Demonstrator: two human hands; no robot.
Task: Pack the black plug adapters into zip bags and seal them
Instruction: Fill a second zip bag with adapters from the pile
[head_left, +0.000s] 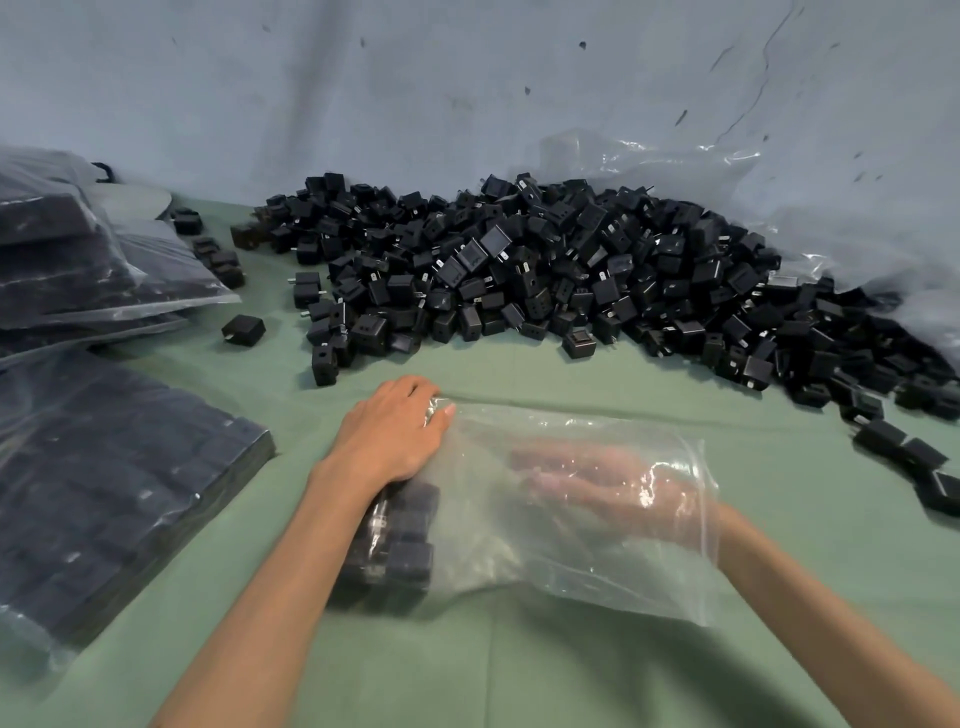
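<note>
Lower centre of frame: left hand (395, 434) pinches the zip bag (576, 566) corner, right hand (597, 486) flat-fingered inside; best to press the black plug adapters (410, 553) snug at its left end.

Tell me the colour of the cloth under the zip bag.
Muted green; the cloth shows plainly in the head view, beneath the zip bag.

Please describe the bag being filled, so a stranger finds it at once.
Find the big heap of black adapters. Before it, on the green cloth, lies a clear bag. Unlike the full bags at left, it is mostly empty, with the right hand inside.
</note>
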